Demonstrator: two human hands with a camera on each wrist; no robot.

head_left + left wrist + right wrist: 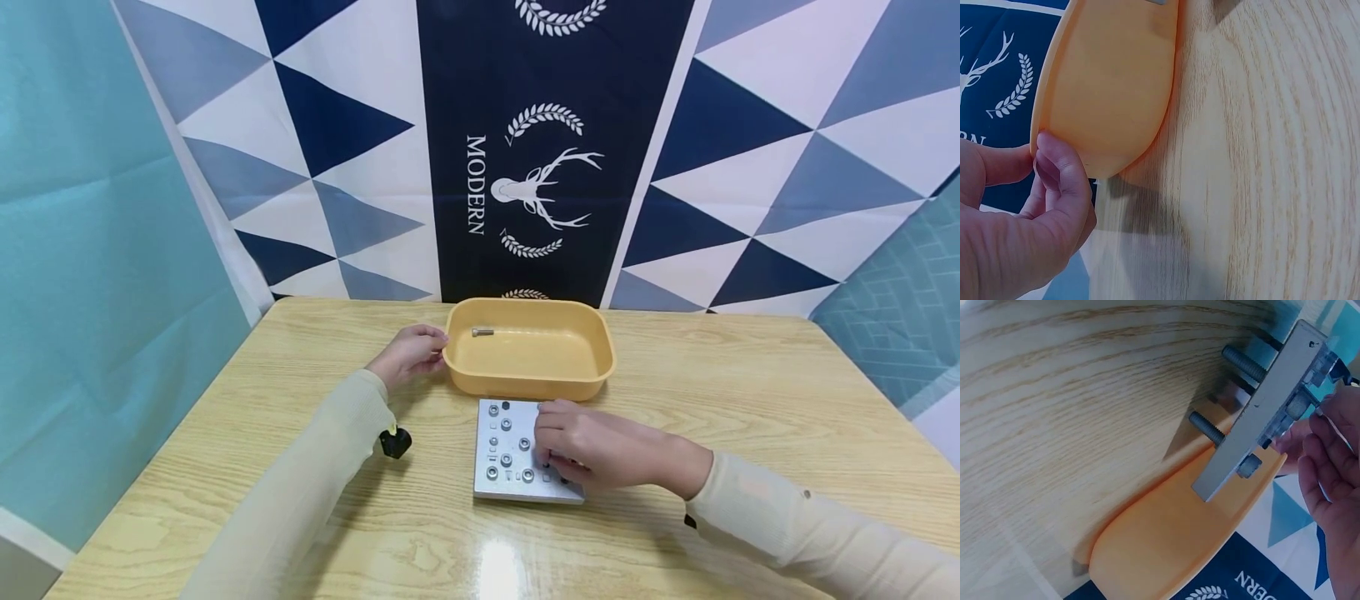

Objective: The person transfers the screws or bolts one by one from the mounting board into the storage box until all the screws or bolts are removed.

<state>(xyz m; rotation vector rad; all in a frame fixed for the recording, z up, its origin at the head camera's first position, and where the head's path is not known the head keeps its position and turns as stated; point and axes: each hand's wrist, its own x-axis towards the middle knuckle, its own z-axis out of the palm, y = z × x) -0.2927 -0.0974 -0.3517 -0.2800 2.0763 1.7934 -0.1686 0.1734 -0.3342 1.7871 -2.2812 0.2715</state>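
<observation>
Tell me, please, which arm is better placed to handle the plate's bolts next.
Probably the right: the right grip is over the plate, right beside its bolts, whereas the left grip pinches the tray by its rim, away from the plate.

The worktop (750, 383) looks like wood, glossy toward its near edge; the tray (542, 387) by its far edge is smooth plastic; the plate (1247, 434) is dull silvery metal, its bolts (1207, 428) metal too (threads ridged).

We see a silvery metal plate (517, 490) studded with bolts (524, 443), shanks (1244, 362) jutting beneath; at its twelve o'clock, an upright yellow-orange tray (543, 352), with one loose screw (483, 332) lying inside towards ten o'clock.
</observation>
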